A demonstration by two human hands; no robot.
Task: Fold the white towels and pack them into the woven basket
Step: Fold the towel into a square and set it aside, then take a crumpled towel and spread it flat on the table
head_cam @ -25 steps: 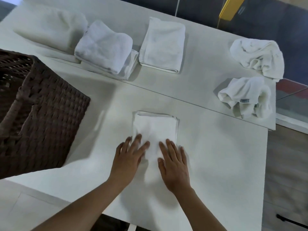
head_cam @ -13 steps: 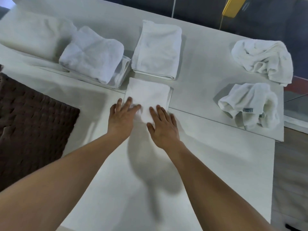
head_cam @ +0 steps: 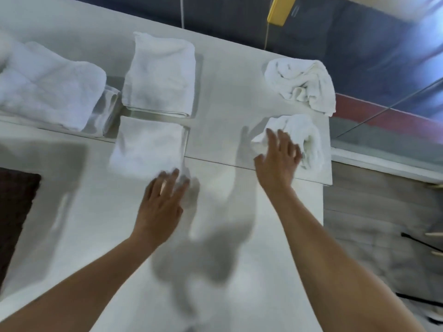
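A small folded white towel (head_cam: 148,147) lies flat on the white table, just in front of another folded towel (head_cam: 160,75). My left hand (head_cam: 160,202) hovers open at its near right corner, fingers spread. My right hand (head_cam: 278,159) is open and reaches over the near crumpled towel (head_cam: 304,137), fingertips at its left edge. A second crumpled towel (head_cam: 302,85) lies behind it. The dark woven basket (head_cam: 14,212) shows only as a corner at the left edge. The picture is blurred by motion.
Thicker folded towels (head_cam: 48,89) are stacked at the back left. The table (head_cam: 239,236) ends at the right, with wooden floor (head_cam: 374,212) beyond. A yellow object (head_cam: 278,10) hangs past the far edge.
Both hands pushed the folded towel away toward the back row, then let it go. My right hand has swung right to the crumpled towel; the left has drawn back slightly.
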